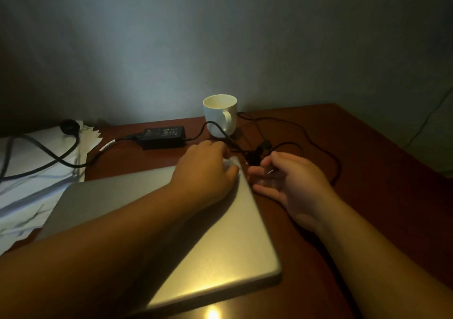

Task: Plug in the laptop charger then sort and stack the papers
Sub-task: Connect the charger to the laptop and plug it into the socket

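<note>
the left hand [206, 169] presses the closed laptop [220, 240] at its far corner; the right hand [289, 181] pinches the thin, limp charger cable [318, 144], best held at its stiff plug.

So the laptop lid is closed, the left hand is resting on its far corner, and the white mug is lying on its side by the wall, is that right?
Not quite. The head view shows the white mug standing upright by the wall, not on its side. The rest holds: the laptop lid is closed and the left hand rests on its far corner.

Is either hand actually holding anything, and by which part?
The right hand pinches the charger plug by its end. The left hand only rests on the laptop.
</note>
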Tool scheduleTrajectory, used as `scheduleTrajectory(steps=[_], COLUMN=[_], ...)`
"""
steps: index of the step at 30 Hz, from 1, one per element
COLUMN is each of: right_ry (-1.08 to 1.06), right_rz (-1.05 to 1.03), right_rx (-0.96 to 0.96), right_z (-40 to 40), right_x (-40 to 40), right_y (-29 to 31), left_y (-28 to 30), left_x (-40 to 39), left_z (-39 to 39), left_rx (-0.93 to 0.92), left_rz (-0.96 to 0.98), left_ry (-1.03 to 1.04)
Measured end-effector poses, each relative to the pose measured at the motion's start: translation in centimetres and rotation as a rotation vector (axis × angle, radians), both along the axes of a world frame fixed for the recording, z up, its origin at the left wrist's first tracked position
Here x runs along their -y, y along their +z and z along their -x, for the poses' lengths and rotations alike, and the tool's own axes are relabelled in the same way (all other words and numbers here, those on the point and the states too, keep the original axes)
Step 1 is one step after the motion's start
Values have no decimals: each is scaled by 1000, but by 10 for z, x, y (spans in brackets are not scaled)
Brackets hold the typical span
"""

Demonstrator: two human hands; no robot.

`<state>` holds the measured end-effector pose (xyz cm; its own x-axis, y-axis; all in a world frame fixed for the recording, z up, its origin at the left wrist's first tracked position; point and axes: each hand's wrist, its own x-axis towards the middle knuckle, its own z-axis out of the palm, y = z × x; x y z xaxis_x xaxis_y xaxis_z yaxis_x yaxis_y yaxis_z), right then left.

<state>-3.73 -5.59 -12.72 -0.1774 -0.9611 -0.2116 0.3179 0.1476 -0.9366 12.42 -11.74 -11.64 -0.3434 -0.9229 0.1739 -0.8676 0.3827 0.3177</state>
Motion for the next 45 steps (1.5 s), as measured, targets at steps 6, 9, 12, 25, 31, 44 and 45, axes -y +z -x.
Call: scheduleTrajectory(steps=[6,9,12,25,31,44,45], right_ry=[-17,-66,-137,-88,-24,-45,-61], right_rz=[87,91,53,89,160,173,185], right_rx=[-4,-16,-111,182,351,119,103], right_z=[-1,0,2,2,3,1,1], right_x=[7,8,5,-6,-17,-17,-17], right_y=[-4,-4,-2,12,21,19,19], left_y=[-5,-1,6,41,55,55,54], left_x=[12,20,25,2,-12,-13,-13], left_z=[14,18,26,50,47,47,48], left_rx=[129,110,2,-149,-198,-196,-185], left_rz=[-30,-96,-233,-281,-265,-256,-256], left_ry=[35,37,40,59,42,65,64])
